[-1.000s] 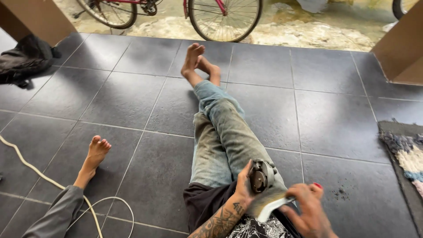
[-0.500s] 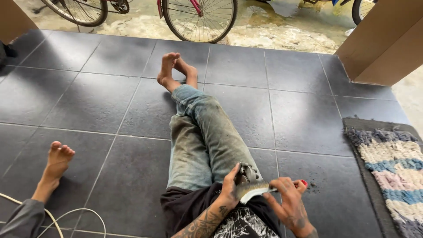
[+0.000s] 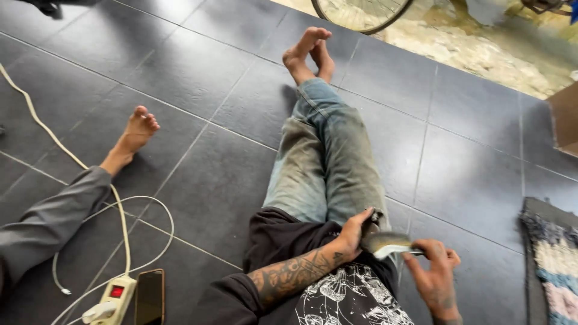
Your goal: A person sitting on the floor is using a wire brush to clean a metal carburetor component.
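I sit on a dark tiled floor with my jeans-clad legs [image 3: 328, 156] stretched out and my bare feet crossed at the far end. My tattooed left hand [image 3: 352, 232] grips the dark rounded body of a small hand-held tool [image 3: 385, 242] over my lap. My right hand [image 3: 435, 277] pinches the tool's pale flat end from the right side. The tool is blurred, so its exact kind is unclear. A black printed shirt covers my torso below the hands.
Another person's grey-trousered leg and bare foot [image 3: 135, 135] lie to the left. A white power strip [image 3: 114, 298] with a red switch, a dark phone [image 3: 149, 296] and a white cable [image 3: 72, 159] sit at lower left. A woven rug [image 3: 551, 265] lies right; a bicycle wheel [image 3: 361, 15] stands beyond.
The view has swung left and down, so the power strip, phone and cable now show. Both hands stay on the tool, which has tilted flatter over my lap.
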